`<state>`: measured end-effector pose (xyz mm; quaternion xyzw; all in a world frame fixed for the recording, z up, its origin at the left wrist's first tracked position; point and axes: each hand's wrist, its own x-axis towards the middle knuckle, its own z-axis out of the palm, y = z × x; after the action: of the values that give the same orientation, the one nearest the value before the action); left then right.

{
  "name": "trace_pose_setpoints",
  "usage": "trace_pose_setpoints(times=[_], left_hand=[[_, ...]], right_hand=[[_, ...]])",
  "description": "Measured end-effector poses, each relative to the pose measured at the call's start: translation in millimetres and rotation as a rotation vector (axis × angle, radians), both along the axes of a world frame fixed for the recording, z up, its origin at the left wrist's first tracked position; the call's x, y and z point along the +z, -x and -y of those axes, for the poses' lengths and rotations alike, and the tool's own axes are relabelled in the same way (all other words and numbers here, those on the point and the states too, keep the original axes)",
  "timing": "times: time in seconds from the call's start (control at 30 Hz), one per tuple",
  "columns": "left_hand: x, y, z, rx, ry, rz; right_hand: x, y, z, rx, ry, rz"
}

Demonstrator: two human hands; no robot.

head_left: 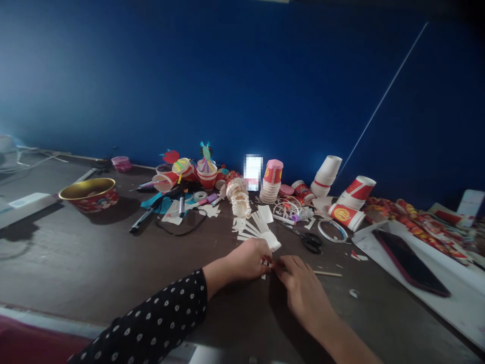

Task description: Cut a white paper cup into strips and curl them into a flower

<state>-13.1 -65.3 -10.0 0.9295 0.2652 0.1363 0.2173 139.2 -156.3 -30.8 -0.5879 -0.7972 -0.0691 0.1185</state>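
Note:
My left hand (248,258) is closed, its fingertips pinching a small white-and-red piece of paper (266,262) just above the table. Close beside it, my right hand (301,285) pinches the other end of that piece; fingers hide most of it. Right behind my left hand lies a white paper piece cut into strips (257,227), fanned out on the table. A thin wooden stick (329,274) rests to the right of my right hand. Beyond it are black-handled scissors (311,242), lying flat. A curved stack of cut white cup rings (239,197) stands farther back.
Along the blue wall stand decorated paper cups (207,177), stacked cups (271,182) and tilted white cups (326,174). A gold-lined bowl (91,197) sits at left. A phone (411,263) lies on a white tray (450,316) at right. Tape (332,231), markers (146,218) and paper scraps are scattered between.

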Motion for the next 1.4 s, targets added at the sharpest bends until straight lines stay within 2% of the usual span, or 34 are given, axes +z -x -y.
trace_pose_setpoints(times=[0.17,0.37,0.67,0.87,0.97,1.07,1.4], left_hand=[[0.0,-1,1,0.042,-0.004,-0.022],[-7.0,-3,-1,0.035,-0.021,0.001],[-16.4,-7,0,0.072,-0.042,0.020],[-13.1,-7,0,0.057,-0.015,0.018],[-10.4,-7,0,0.042,0.023,0.020],[-9.2,-6,0,0.043,0.042,0.015],[-7.0,-5,0,0.064,0.049,0.008]], right_hand=[[2.2,2,-2,-0.014,0.016,0.013],[1.6,3,-1,-0.017,-0.003,0.017],[-10.1,-5,4,-0.045,-0.068,-0.030],[-5.7,-13,12,0.011,-0.080,-0.151],[-7.7,-19,19,-0.041,-0.106,-0.163],[-11.6,-23,24,-0.096,-0.130,-0.143],[-9.7,-16,18,-0.114,-0.110,0.022]])
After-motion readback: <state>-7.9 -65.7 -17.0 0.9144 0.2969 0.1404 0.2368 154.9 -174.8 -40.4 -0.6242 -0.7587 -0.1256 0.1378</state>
